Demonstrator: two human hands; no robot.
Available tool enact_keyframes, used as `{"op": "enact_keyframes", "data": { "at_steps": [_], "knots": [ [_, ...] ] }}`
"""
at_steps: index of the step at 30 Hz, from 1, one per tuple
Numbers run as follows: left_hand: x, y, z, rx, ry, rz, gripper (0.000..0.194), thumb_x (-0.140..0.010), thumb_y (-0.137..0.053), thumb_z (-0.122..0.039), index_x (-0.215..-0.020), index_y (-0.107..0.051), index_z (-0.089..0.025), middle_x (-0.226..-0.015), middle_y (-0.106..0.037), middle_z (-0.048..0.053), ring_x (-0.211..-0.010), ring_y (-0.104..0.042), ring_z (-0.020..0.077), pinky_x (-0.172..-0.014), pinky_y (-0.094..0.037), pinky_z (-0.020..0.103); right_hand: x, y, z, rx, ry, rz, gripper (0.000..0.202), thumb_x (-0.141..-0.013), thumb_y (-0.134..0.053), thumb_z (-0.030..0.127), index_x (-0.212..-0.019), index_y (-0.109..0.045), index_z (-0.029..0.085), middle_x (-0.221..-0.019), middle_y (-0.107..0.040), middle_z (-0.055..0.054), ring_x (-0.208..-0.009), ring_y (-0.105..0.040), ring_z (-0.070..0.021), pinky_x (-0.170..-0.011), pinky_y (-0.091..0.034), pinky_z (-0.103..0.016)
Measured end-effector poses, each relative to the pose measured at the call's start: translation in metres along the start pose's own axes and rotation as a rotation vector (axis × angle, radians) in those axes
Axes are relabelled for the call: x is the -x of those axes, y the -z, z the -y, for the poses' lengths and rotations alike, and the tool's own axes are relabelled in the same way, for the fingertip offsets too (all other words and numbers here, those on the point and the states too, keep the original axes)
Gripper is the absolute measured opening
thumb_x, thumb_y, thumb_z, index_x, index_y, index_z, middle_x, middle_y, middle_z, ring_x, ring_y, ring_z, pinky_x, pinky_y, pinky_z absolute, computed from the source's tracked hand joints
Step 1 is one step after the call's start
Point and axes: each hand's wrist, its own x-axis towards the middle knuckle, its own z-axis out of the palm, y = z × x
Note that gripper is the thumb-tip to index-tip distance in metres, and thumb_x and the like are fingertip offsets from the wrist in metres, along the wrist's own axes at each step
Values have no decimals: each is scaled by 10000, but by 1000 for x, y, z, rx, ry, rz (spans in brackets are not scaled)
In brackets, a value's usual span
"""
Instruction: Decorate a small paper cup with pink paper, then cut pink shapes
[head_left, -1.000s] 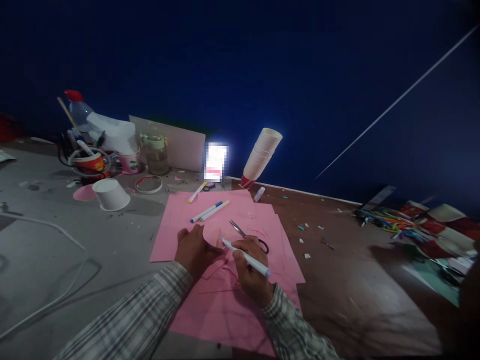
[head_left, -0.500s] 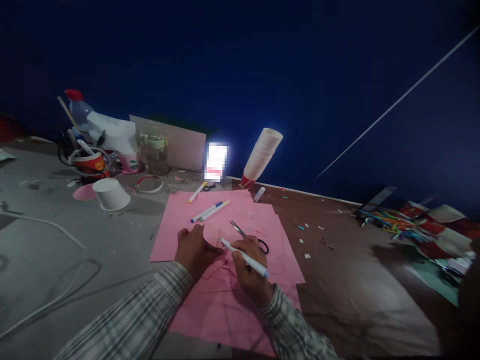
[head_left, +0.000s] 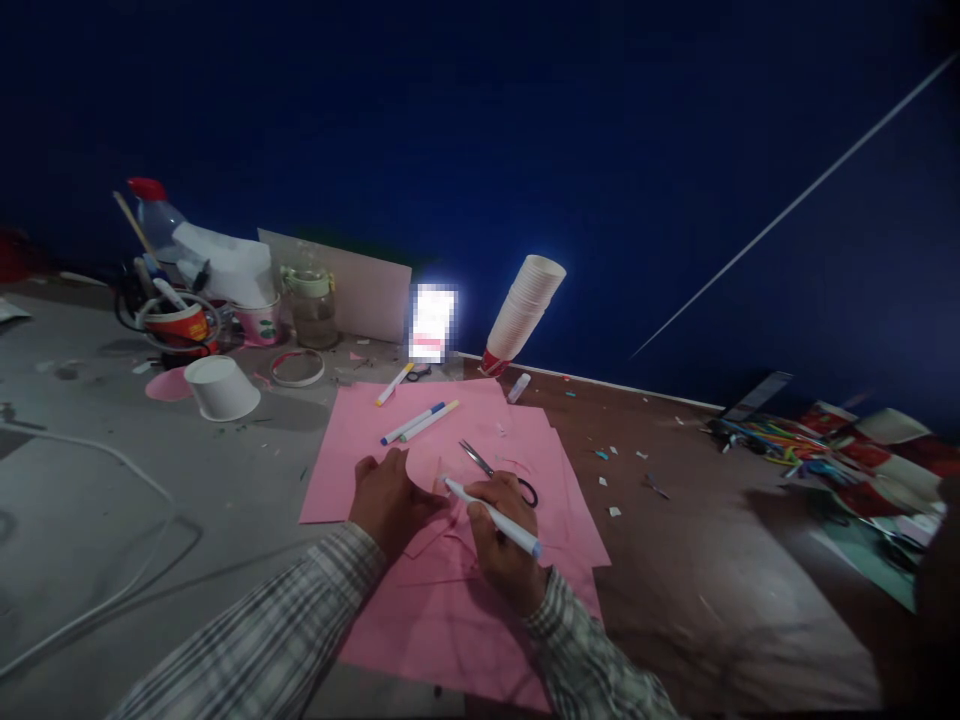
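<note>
Pink paper sheets (head_left: 337, 470) lie overlapping on the table. My right hand (head_left: 504, 535) is closed around a white marker (head_left: 510, 530) with a light blue end, its tip at a small pink paper piece (head_left: 437, 474). My left hand (head_left: 394, 503) presses beside that piece, thumb and fingers bent together on the paper; the fingertips are partly hidden. Scissors (head_left: 478, 460) with black handles lie partly behind my right hand. A blue-capped marker (head_left: 412, 424) and a yellow-ended marker (head_left: 431, 421) rest side by side on the pink paper.
A tall leaning stack of paper cups (head_left: 525, 308) stands behind the sheets, near a bright pixelated screen (head_left: 433, 322). To the left are an upturned white cup (head_left: 222, 388), a jar (head_left: 311, 308) and a red pen cup (head_left: 178, 328). Coloured strands (head_left: 787, 445) lie right.
My right hand and the marker have shifted very slightly to the right. My left hand has kept its place.
</note>
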Motion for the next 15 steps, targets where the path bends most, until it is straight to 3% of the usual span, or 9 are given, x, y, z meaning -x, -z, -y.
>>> {"op": "enact_keyframes", "data": {
  "at_steps": [15],
  "knots": [
    [1, -1, 0, -8, -11, -10, 409, -748, -728, -386, -1110, -623, -226, -1036, -687, 80, -972, -641, 284, -943, -329, 443, -2, 3, 1, -23, -8, -18, 151, -931, -473, 173, -916, -620, 203, -755, -677, -36, -686, -634, -184, -704, -505, -375]
  ]
}}
